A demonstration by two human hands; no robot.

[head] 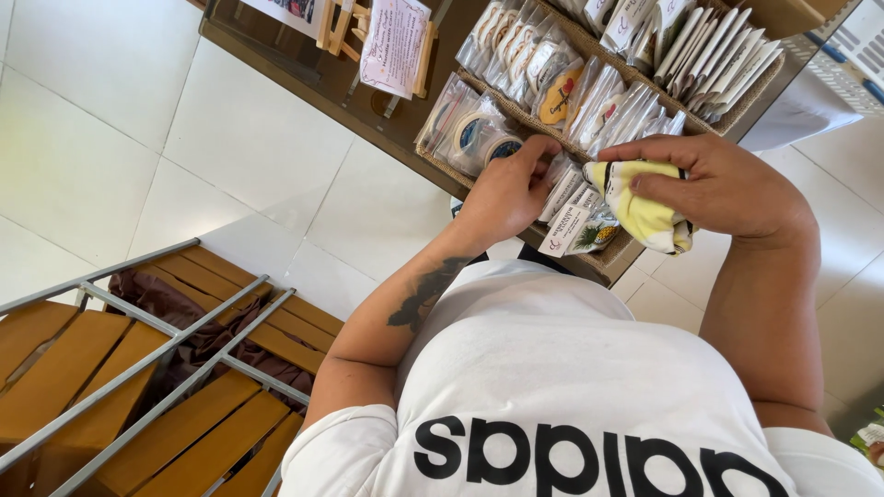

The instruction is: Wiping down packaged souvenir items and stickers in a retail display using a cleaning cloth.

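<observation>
The right hand (727, 189) has its grip closed around a soft yellow and white cloth item (640, 207), thumb pressed on top and fingers curled over it, just above the near edge of a woven basket (608, 258). The left hand (506, 189) has its fingers bent down into a row of clear plastic packets (566, 193) standing on edge in that basket; whether it pinches one or only parts them cannot be told.

The step in hand looks like sorting through the packets while keeping the cloth item out of the way. To do it well, I judge, the left fingers should tip one packet at a time so the row stays upright, and the right hand should hold the cloth clear of the labels.

The basket sits on a dark desk (304, 78), beside more packets (525, 46) and a small easel card (396, 41). Wooden slats under a metal frame (138, 368) lie to the left on the white tiled floor (110, 110).
</observation>
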